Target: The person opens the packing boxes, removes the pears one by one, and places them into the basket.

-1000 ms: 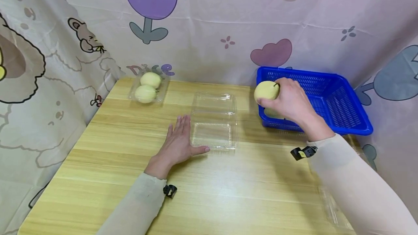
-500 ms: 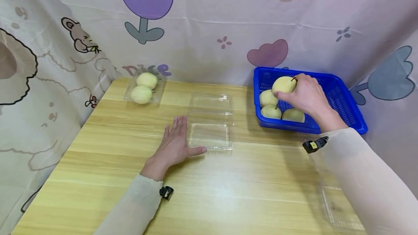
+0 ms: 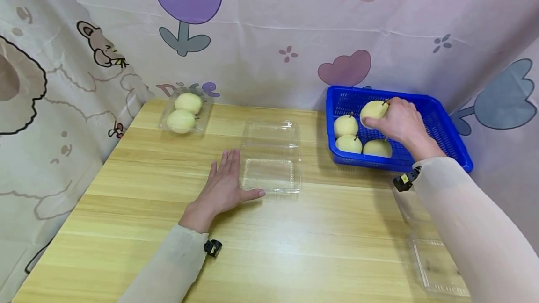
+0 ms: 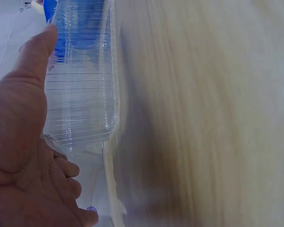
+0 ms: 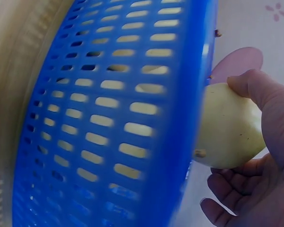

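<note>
My right hand [image 3: 400, 123] grips a pale yellow pear [image 3: 373, 114] by its side, raised over the blue basket [image 3: 456, 151]. In the right wrist view the pear [image 5: 232, 125] shows between thumb and fingers, partly behind the basket wall [image 5: 109, 113]. Several other pears [image 3: 348, 144] lie in the basket's left part. My left hand [image 3: 222, 186] lies with straight fingers along the left side of an open clear plastic clamshell box [image 3: 270, 146], its thumb along the front edge. The left wrist view shows that thumb beside the box's ribbed wall [image 4: 80, 104].
At the back left of the wooden table [image 3: 168, 256], a clear box [image 3: 204, 116] holds two pears [image 3: 181, 121]. Another clear plastic box [image 3: 438, 265] lies at the right, partly under my right forearm. A printed curtain [image 3: 261, 50] hangs behind the table.
My right hand has carried the pear rightward from the basket's left rim to over its inside, uncovering the pears below. The left hand stays by the box; the head view shifts slightly.
</note>
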Available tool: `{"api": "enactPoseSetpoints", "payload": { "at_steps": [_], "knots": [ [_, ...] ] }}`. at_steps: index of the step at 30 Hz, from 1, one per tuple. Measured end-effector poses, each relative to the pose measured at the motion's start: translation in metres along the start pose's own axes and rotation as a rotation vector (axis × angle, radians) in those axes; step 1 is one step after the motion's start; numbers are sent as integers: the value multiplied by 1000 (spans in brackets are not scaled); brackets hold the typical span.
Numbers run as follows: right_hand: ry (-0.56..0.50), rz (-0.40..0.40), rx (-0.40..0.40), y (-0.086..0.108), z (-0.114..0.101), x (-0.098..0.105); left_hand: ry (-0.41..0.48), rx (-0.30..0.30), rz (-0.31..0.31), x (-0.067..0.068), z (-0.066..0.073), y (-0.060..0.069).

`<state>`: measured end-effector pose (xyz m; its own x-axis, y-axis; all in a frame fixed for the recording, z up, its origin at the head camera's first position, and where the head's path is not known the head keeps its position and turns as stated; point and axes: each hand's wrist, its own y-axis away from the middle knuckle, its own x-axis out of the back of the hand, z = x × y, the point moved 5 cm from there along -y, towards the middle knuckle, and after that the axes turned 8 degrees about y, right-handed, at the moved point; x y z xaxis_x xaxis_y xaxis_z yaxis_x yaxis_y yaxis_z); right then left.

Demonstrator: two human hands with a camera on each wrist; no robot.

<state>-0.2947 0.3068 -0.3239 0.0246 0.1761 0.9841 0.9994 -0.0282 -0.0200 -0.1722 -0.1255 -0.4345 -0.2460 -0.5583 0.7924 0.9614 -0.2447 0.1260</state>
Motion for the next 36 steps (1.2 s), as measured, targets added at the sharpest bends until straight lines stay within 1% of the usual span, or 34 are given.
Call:
{"api": "enactPoseSetpoints", "payload": {
  "at_steps": [6,13,20,28,36],
  "knots": [
    [3,-29,-27,-11,9,-10,-2,-2,4,0,0,-1],
    [-16,-133,-67,-16,16,-24,-3,1,7,0,0,-1],
    [-20,-204,-134,-16,18,-34,-5,3,2,-1,-1,-1],
    [-4,-229,-168,-15,19,-42,-10,3,-2,-1,-1,-1],
    [13,-260,-196,-15,17,-44,-12,0,7,-1,-1,-2]
  ]
}}
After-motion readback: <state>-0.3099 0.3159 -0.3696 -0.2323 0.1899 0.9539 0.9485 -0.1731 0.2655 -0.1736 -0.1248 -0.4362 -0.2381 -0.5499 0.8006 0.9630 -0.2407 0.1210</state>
